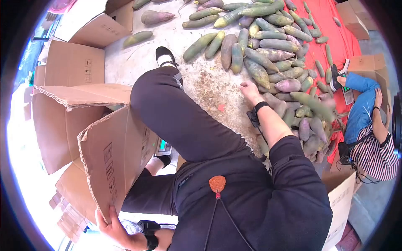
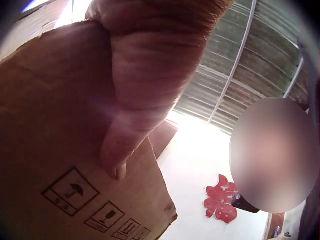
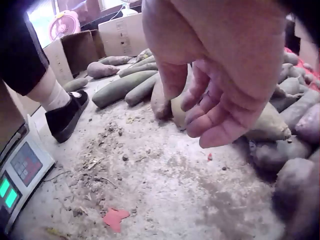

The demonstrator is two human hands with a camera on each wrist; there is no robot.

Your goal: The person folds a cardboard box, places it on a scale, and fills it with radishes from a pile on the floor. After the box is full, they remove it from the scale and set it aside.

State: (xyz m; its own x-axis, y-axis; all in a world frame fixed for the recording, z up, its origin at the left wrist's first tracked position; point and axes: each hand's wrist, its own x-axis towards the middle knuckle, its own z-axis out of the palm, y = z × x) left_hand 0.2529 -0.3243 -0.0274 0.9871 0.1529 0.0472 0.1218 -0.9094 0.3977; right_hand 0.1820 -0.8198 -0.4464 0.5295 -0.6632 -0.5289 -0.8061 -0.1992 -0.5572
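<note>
My left hand (image 1: 115, 230) pinches the edge of an upright flap on an open cardboard box (image 1: 104, 163), its thumb (image 2: 130, 125) lying against the printed face in the left wrist view. My right hand (image 1: 251, 92) hovers over the dirty floor beside a large pile of green and purple radishes (image 1: 274, 54). In the right wrist view its fingers (image 3: 220, 127) hang loosely curled with nothing in them. A green radish (image 1: 314, 104) looks blurred to the right of my right forearm. The box's inside is mostly hidden by its flaps.
A digital scale (image 3: 25, 165) with a lit green display stands by the box. More cardboard boxes (image 1: 75, 62) stand at the left. Red cloth (image 1: 322, 62) lies under radishes at the right, near another person (image 1: 372, 142). A few radishes (image 1: 157, 17) lie apart at the back.
</note>
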